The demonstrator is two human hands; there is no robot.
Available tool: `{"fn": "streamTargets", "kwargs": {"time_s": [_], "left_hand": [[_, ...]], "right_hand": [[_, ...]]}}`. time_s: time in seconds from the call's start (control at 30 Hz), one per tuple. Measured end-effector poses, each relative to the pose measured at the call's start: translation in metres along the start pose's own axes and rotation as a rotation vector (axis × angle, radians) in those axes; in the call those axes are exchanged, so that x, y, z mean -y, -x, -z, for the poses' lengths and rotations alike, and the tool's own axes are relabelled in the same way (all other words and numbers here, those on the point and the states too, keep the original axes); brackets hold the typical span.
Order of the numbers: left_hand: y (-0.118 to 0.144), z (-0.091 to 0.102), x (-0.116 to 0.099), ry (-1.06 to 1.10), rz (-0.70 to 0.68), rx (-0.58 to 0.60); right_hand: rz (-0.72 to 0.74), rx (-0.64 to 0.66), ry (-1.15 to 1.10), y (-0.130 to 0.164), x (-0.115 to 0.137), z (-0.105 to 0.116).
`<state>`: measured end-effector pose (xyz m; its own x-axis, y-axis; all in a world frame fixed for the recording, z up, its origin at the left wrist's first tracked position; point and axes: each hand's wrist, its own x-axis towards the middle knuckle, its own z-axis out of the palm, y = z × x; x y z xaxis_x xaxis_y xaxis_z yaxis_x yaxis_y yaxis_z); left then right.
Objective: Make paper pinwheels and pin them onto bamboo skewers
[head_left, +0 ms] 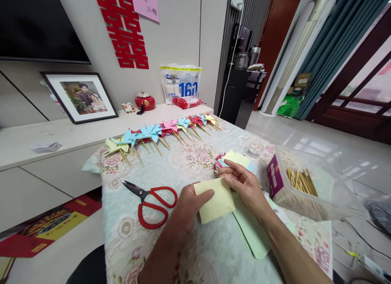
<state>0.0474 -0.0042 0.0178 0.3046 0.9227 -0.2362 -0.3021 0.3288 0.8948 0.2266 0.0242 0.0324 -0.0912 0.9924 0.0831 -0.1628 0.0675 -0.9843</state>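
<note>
At lower centre of the frame, the left hand point(191, 206) pins a yellow paper square point(215, 199) to the counter point(128, 235), thumb pressed on its top. The right hand point(244, 186) pinches the square's upper right edge with its fingers point(230, 175) curled together. Red scissors point(152, 202) lie just left. If either grip slackens, the thin sheet could likely slide on the smooth cloth or crease off-line.

I see a floral-clothed table point(195, 251) bearing red-handled scissors point(152, 202), a row of paper pinwheels point(159, 133), pale green sheets point(253, 231) and a clear stick box point(305, 190).
</note>
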Motion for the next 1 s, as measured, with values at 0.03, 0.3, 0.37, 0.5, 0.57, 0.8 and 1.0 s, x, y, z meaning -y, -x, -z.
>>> {"fn": "streamTargets", "kwargs": {"time_s": [0.03, 0.3, 0.37, 0.5, 0.57, 0.8, 1.0], "left_hand": [[0.000, 0.003, -0.001, -0.014, 0.011, 0.006], [0.002, 0.025, -0.006, -0.726, -0.002, -0.304], [0.005, 0.025, -0.008, -0.894, -0.047, -0.390], [0.017, 0.023, -0.005, -1.102, -0.119, -0.576], [0.027, 0.021, 0.003, -1.215, -0.249, -0.680], [0.065, -0.006, 0.051, -1.716, -0.705, -0.485], [0.062, -0.018, 0.062, -1.972, -0.770, -0.414]], "right_hand": [[-0.002, -0.004, 0.017, 0.000, -0.001, 0.000], [0.181, -0.083, 0.384, 0.004, -0.009, -0.006], [0.194, -0.017, 0.425, 0.007, -0.009, -0.009], [0.193, 0.182, 0.505, 0.010, -0.010, -0.014], [0.216, 0.243, 0.563, 0.010, -0.013, -0.016], [0.257, 0.126, 0.502, 0.007, -0.018, -0.012], [0.214, 0.008, 0.309, 0.003, -0.018, -0.007]]}}
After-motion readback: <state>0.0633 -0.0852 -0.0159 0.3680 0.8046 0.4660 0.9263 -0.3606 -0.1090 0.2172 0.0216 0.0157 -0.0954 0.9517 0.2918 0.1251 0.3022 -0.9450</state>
